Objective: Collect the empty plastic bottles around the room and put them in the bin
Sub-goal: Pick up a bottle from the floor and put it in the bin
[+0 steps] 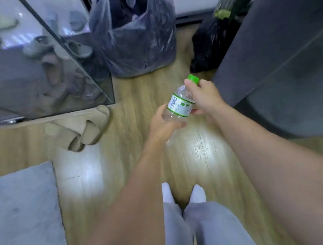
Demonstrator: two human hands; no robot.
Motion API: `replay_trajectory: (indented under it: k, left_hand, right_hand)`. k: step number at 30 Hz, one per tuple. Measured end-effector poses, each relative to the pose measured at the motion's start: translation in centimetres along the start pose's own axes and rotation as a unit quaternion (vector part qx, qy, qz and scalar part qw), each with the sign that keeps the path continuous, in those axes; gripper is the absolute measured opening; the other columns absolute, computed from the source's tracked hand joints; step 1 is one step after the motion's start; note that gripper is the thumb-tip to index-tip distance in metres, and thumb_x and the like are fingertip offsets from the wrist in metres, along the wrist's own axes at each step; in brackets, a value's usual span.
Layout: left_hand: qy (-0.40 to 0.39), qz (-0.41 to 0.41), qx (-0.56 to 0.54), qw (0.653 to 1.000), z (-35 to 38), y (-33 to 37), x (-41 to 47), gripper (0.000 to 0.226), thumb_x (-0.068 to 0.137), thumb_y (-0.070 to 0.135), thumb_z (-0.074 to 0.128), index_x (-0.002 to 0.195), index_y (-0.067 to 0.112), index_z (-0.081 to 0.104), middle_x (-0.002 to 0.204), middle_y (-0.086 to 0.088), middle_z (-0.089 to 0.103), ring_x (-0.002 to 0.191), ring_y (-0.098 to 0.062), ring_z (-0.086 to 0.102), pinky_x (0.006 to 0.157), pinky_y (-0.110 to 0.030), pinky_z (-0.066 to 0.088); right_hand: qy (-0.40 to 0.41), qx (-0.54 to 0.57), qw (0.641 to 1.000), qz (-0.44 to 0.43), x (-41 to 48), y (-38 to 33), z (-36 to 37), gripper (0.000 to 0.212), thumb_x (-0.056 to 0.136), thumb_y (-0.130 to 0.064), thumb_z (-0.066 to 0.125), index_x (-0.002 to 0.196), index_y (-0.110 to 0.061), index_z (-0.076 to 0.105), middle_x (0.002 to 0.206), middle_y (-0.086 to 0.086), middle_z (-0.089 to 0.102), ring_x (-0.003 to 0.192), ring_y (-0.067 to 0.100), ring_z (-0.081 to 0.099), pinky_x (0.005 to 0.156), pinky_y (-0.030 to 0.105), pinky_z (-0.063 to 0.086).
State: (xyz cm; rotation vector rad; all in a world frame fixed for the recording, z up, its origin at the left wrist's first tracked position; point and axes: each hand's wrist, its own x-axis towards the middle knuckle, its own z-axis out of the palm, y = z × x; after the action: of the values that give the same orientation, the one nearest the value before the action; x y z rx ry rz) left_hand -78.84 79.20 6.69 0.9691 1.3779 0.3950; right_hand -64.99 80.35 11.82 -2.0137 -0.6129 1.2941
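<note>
Light wood-plank floor [133, 110] with bright glare patches, grey rug [19, 219] lower left, glass-fronted shoe cabinet [23, 80] upper left, grey upholstered furniture [286, 60] at right

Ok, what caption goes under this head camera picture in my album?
Both hands, left hand and right hand, hold a clear green-capped plastic bottle above the wooden floor.
</note>
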Motion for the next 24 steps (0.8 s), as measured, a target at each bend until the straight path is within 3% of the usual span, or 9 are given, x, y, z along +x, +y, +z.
replay_trajectory:
  k: [2, 4, 6, 9, 11, 13, 16, 21, 24]
  left_hand:
    - [0.037, 0.019, -0.048, 0.998, -2.5, 4.7, -5.3, 0.084, 0.066, 0.028, 0.089, 0.140, 0.027, 0.048, 0.126, 0.004, 0.055, 0.118, -0.011, 0.053, 0.090, -0.023, 0.043]
    - [0.072, 0.028, -0.141, 0.987, -4.5, 8.5, -10.3, 0.077, 0.067, 0.045, 0.086, 0.134, 0.026, 0.054, 0.129, -0.002, 0.060, 0.115, -0.017, 0.061, 0.085, -0.030, 0.050]
    - [0.091, 0.038, -0.269, 0.958, -5.9, 11.3, -14.9, 0.064, 0.068, 0.055, 0.082, 0.118, 0.021, 0.063, 0.124, -0.010, 0.068, 0.099, -0.025, 0.071, 0.069, -0.038, 0.057]
    - [0.172, 0.084, -0.343, 0.920, -7.4, 15.1, -21.0, 0.039, 0.082, 0.052, 0.071, 0.096, 0.016, 0.067, 0.105, -0.012, 0.074, 0.072, -0.025, 0.070, 0.048, -0.030, 0.052]
    - [0.226, 0.123, -0.364, 0.895, -8.2, 17.3, -25.0, 0.035, 0.084, 0.053, 0.069, 0.088, 0.018, 0.066, 0.096, -0.010, 0.073, 0.063, -0.024, 0.067, 0.044, -0.027, 0.047]
    - [0.282, 0.155, -0.371, 0.871, -9.2, 19.0, -29.5, 0.034, 0.085, 0.053, 0.067, 0.084, 0.019, 0.065, 0.089, -0.007, 0.070, 0.062, -0.023, 0.064, 0.044, -0.027, 0.046]
    - [0.349, 0.210, -0.380, 0.830, -11.0, 20.4, -36.5, 0.030, 0.088, 0.051, 0.063, 0.086, 0.021, 0.065, 0.091, -0.006, 0.068, 0.071, -0.023, 0.061, 0.045, -0.024, 0.044]
    - [0.420, 0.297, -0.384, 0.767, -14.6, 21.5, -48.6, 0.026, 0.097, 0.042, 0.054, 0.086, 0.019, 0.058, 0.080, -0.005, 0.061, 0.057, -0.019, 0.053, 0.037, -0.018, 0.035]
    - [0.489, 0.330, -0.364, 0.721, -17.2, 21.0, -56.7, 0.028, 0.097, 0.042, 0.054, 0.089, 0.016, 0.055, 0.078, -0.004, 0.061, 0.053, -0.017, 0.051, 0.037, -0.018, 0.034]
  right_hand:
    - [0.008, -0.007, 0.998, -0.057, -4.7, -6.2, -1.4, 0.038, 0.084, -0.048, 0.057, 0.098, -0.013, 0.062, 0.106, 0.010, 0.068, 0.098, 0.030, 0.069, 0.074, 0.055, 0.061]
    - [0.018, 0.002, 0.993, -0.117, -9.0, -11.8, -2.7, 0.041, 0.073, -0.058, 0.055, 0.087, -0.020, 0.061, 0.101, 0.007, 0.069, 0.097, 0.030, 0.068, 0.081, 0.054, 0.059]
    - [0.016, 0.021, 0.985, -0.171, -13.4, -16.3, -3.3, 0.040, 0.070, -0.061, 0.054, 0.082, -0.023, 0.059, 0.093, 0.001, 0.068, 0.096, 0.027, 0.068, 0.087, 0.053, 0.056]
    - [-0.028, 0.066, 0.968, -0.241, -20.0, -20.6, -3.4, 0.036, 0.071, -0.059, 0.056, 0.085, -0.026, 0.059, 0.090, -0.004, 0.068, 0.096, 0.022, 0.068, 0.089, 0.052, 0.056]
    - [-0.072, 0.103, 0.953, -0.277, -23.9, -22.8, -3.2, 0.039, 0.069, -0.058, 0.058, 0.091, -0.026, 0.059, 0.097, -0.002, 0.070, 0.098, 0.021, 0.068, 0.090, 0.052, 0.056]
    - [-0.121, 0.135, 0.933, -0.310, -28.0, -24.6, -3.1, 0.029, 0.079, -0.048, 0.061, 0.094, -0.024, 0.059, 0.097, -0.002, 0.068, 0.097, 0.020, 0.068, 0.091, 0.047, 0.056]
    - [-0.195, 0.170, 0.899, -0.354, -34.5, -26.7, -2.7, 0.029, 0.082, -0.045, 0.061, 0.099, -0.021, 0.063, 0.103, 0.001, 0.072, 0.098, 0.018, 0.069, 0.083, 0.042, 0.054]
    - [-0.306, 0.205, 0.834, -0.410, -45.6, -28.5, -1.6, 0.020, 0.094, -0.040, 0.059, 0.099, -0.022, 0.065, 0.102, 0.002, 0.068, 0.086, 0.013, 0.064, 0.066, 0.030, 0.053]
    - [-0.369, 0.212, 0.789, -0.442, -52.9, -28.6, 0.0, 0.033, 0.097, -0.040, 0.054, 0.116, -0.015, 0.063, 0.103, -0.002, 0.066, 0.086, 0.010, 0.063, 0.066, 0.026, 0.053]
